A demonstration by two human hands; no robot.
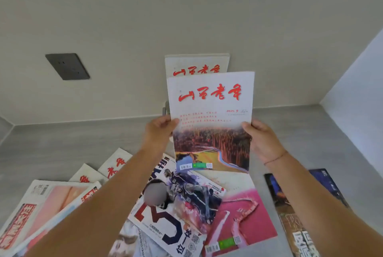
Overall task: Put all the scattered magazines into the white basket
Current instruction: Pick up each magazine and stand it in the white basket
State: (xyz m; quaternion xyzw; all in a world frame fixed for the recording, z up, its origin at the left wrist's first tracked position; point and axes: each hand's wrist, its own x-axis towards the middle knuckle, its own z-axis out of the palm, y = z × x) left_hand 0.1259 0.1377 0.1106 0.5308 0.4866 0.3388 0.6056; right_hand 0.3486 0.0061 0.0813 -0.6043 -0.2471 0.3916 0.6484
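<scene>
White cover, red brush lettering, rust-and-yellow landscape on the held magazine [211, 101]. Navy numerals on white for the basketball magazine [172, 215]; beside it a pink magazine [244, 215]. Dark grey wall socket [67, 66]; pale grey streaked tabletop [62, 142].

Two bare arms reach forward from below the tall white paper magazine with red writing [210, 99]. The left hand [159, 132] holds the magazine's left edge, with its thumb on the front. The right hand [262, 140] holds the magazine's right edge, with its thumb on the front too. Both hands sit level, about halfway up the magazine.
</scene>
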